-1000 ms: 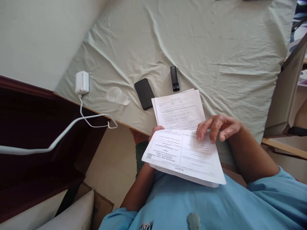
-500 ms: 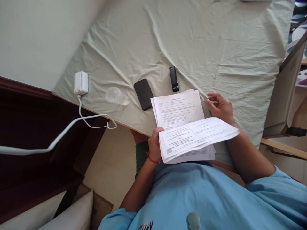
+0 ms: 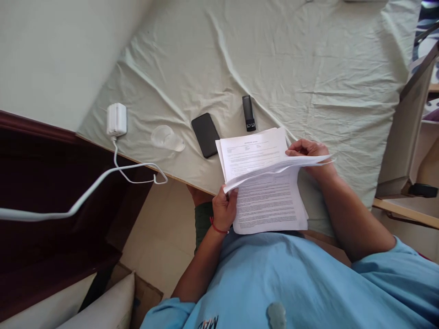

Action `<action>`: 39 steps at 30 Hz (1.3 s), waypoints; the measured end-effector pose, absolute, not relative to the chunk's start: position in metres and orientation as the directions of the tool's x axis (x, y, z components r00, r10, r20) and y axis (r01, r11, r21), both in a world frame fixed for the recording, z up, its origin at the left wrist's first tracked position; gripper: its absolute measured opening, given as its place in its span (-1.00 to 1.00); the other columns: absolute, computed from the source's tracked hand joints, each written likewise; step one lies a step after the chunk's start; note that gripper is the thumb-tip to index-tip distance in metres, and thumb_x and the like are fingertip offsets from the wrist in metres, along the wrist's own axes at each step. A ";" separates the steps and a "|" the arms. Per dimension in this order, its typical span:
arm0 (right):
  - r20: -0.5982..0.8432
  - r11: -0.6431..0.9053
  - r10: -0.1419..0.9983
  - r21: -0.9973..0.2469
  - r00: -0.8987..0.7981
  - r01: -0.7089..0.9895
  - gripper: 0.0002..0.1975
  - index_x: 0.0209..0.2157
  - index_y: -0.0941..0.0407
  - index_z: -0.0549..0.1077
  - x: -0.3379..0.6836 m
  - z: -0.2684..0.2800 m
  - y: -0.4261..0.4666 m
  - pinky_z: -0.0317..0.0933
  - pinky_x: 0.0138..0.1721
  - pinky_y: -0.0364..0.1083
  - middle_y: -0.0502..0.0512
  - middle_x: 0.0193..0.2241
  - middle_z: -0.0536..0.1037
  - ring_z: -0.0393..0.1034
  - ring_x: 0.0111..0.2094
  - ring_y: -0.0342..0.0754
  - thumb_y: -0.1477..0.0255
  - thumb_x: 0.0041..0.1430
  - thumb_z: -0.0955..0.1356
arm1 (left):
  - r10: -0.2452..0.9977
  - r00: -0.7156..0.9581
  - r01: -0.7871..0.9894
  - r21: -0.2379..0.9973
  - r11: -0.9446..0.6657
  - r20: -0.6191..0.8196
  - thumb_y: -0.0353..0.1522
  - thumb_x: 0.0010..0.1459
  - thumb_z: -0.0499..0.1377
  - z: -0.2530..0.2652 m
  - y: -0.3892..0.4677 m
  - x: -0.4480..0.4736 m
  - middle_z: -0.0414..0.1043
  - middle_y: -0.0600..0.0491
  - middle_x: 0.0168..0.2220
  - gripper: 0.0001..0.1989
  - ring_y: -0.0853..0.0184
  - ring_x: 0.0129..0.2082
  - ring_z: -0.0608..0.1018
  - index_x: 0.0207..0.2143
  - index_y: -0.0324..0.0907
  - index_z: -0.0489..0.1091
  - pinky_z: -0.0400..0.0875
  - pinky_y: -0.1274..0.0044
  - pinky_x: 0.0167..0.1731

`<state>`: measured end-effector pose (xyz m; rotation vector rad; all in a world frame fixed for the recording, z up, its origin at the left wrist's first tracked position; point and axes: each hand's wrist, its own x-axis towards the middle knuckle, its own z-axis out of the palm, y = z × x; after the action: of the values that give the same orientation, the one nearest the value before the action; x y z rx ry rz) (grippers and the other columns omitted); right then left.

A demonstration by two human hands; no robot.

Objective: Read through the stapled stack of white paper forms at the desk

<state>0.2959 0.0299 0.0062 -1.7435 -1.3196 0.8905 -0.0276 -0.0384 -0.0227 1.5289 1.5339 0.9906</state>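
My left hand (image 3: pixel 225 211) is closed on the left end of a thin sheaf of papers (image 3: pixel 267 172), which is lifted and seen almost edge-on. Beneath lies a stack of printed sheets (image 3: pixel 267 210), partly over the table's front edge. My right hand (image 3: pixel 317 155) has its fingers curled, thumb and fingertips together at the right edge of the stack's upper part. The raised sheaf crosses in front of that hand and hides part of it.
Beyond the papers lie a black stapler (image 3: pixel 248 113) and a black phone (image 3: pixel 205 135). A clear plastic cup (image 3: pixel 167 138) stands to the left, near a white charger (image 3: pixel 116 119) with its cable (image 3: pixel 92 185). A pale cloth (image 3: pixel 291 59) covers the table.
The held sheaf has tilted up from showing its printed face to nearly edge-on, uncovering the lower sheets. My right hand has moved left to the stack's edge and its fingers have closed.
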 end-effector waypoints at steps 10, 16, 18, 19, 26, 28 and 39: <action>-0.123 -0.146 0.975 -0.982 0.186 0.120 -0.74 -0.42 0.05 0.50 0.289 0.016 0.026 0.19 -0.49 -0.09 -0.03 -0.52 0.51 0.32 -0.53 -0.12 0.20 0.08 0.54 | 0.999 -0.038 0.426 0.905 -0.006 0.025 -0.03 0.35 0.24 -0.020 -0.038 -0.025 0.41 0.16 -0.53 -0.61 0.36 -0.44 0.48 -0.39 -0.11 0.35 0.48 0.53 -0.30; -0.159 -0.171 0.972 -0.984 0.173 0.057 -0.56 -0.12 -0.01 0.57 0.289 0.009 0.029 0.43 -0.30 -0.01 0.01 -0.35 0.69 0.59 -0.34 0.03 0.11 -0.01 0.58 | 0.999 -0.040 0.429 0.903 0.009 0.009 -0.03 0.34 0.25 -0.019 -0.038 -0.025 0.39 0.16 -0.53 -0.61 0.34 -0.40 0.52 -0.40 -0.10 0.36 0.49 0.53 -0.27; -0.154 -0.169 0.979 -0.979 0.136 0.110 -0.57 -0.16 0.01 0.59 0.289 0.012 0.029 0.45 -0.27 -0.01 0.02 -0.36 0.70 0.60 -0.32 0.04 0.16 -0.07 0.58 | 1.000 -0.031 0.425 0.905 0.012 0.001 -0.03 0.35 0.24 -0.020 -0.038 -0.026 0.40 0.16 -0.52 -0.62 0.33 -0.39 0.53 -0.37 -0.10 0.38 0.49 0.53 -0.27; -0.140 -0.155 0.985 -0.976 0.105 0.153 -0.64 -0.23 0.03 0.60 0.290 0.014 0.029 0.45 -0.27 -0.01 0.02 -0.38 0.69 0.60 -0.33 0.04 0.20 -0.08 0.57 | 1.000 -0.024 0.426 0.905 0.009 0.001 -0.04 0.36 0.24 -0.020 -0.038 -0.026 0.41 0.16 -0.51 -0.64 0.33 -0.38 0.53 -0.34 -0.10 0.41 0.49 0.53 -0.26; -0.163 -0.163 0.986 -0.986 0.023 -0.025 -0.73 -0.38 0.01 0.63 0.293 0.018 0.024 0.40 -0.37 -0.04 -0.02 -0.44 0.65 0.50 -0.45 -0.03 0.18 -0.09 0.62 | 1.000 -0.018 0.444 0.896 -0.014 0.025 -0.08 0.38 0.22 -0.015 -0.038 -0.023 0.38 0.18 -0.50 -0.68 0.36 -0.45 0.45 -0.31 -0.10 0.36 0.42 0.54 -0.33; -0.164 -0.162 0.986 -0.978 0.005 -0.132 -0.67 -0.37 0.02 0.63 0.294 0.016 0.023 0.41 -0.35 -0.05 0.00 -0.43 0.65 0.50 -0.44 -0.06 0.14 -0.09 0.65 | 0.999 -0.035 0.459 0.888 -0.014 0.033 -0.09 0.38 0.22 -0.014 -0.038 -0.022 0.34 0.21 -0.52 -0.69 0.38 -0.49 0.40 -0.30 -0.10 0.32 0.37 0.54 -0.37; 0.049 -0.013 0.921 -0.988 -0.385 -0.156 -0.68 -0.52 0.01 0.68 0.311 0.029 0.016 0.45 -0.31 0.02 0.10 -0.49 0.64 0.54 -0.43 0.02 0.08 -0.04 0.64 | 0.995 -0.091 0.301 0.951 0.075 -0.049 -0.04 0.35 0.27 -0.019 -0.039 -0.018 0.58 0.07 -0.33 -0.45 0.26 -0.33 0.63 0.20 -0.12 0.23 0.53 0.42 -0.20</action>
<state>0.3113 0.0161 0.0287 -0.8613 -1.3780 1.5493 -0.0180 -0.0393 -0.0186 1.3433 1.5263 1.0604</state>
